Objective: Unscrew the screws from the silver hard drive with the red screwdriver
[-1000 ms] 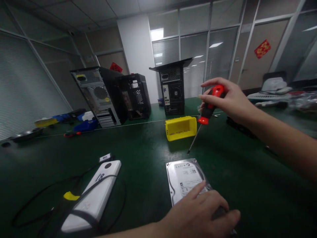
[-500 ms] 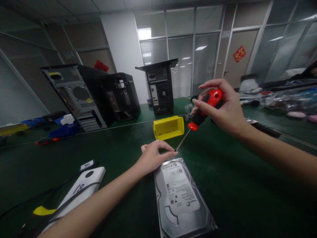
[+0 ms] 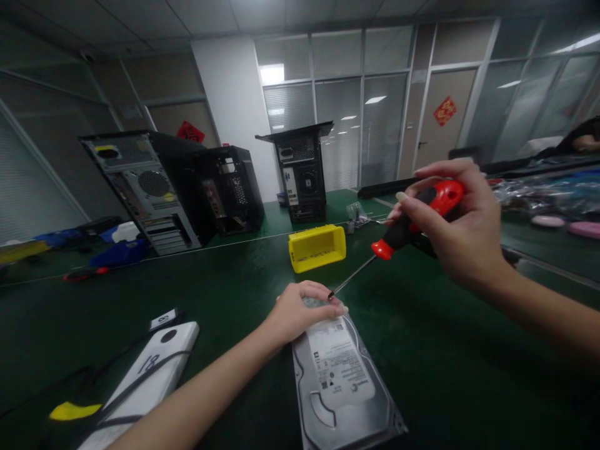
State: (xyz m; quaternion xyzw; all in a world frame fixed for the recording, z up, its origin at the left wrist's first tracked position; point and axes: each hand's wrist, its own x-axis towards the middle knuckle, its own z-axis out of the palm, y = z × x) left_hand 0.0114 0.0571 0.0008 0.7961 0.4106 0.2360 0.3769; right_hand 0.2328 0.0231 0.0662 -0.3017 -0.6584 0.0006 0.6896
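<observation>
My right hand (image 3: 454, 225) is wrapped round a red and black screwdriver (image 3: 398, 234), tilted with its shaft pointing down to the left. Its tip meets a small dark piece by the fingertips of my left hand (image 3: 304, 312). That hand rests over the far end of a silver hard drive (image 3: 344, 400), fingers bent together; what they grip is too small to name. The drive lies label up on the green table (image 3: 234, 287). Beyond it stands a yellow bin (image 3: 317, 249) with small bits inside.
Computer cases (image 3: 178, 187) stand at the back left, another case (image 3: 302, 175) at the back middle. A white power strip (image 3: 150, 369) with black cable lies at the left. Plastic bags (image 3: 539, 197) and a person's arm (image 3: 585, 140) are at the right.
My right hand and the screwdriver have moved right, and the shaft slants lower. My left hand has come down over the drive's far end. The view has tilted slightly.
</observation>
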